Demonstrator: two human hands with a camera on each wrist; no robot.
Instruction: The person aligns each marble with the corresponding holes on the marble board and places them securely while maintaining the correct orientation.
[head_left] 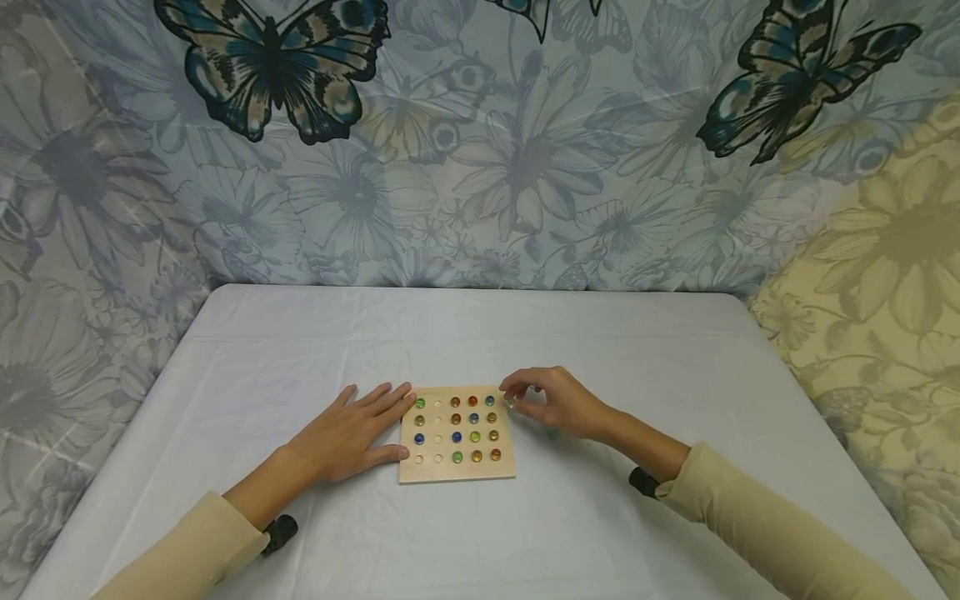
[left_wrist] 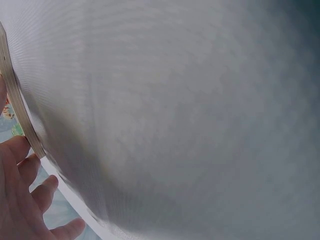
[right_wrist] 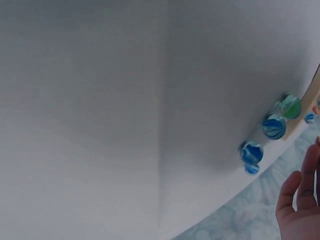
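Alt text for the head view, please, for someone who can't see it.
A person's spread left hand touches the left edge of a board with rows of coloured marbles; the right hand, fingers bent, is at the board's far right corner. White cloth lies below, floral backdrop behind.

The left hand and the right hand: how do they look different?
The left hand has its fingers spread; the right hand has its fingers bent. The left hand touches the left side of the wooden board; the right hand is by its far right corner. Both are bare and come out of cream sleeves.
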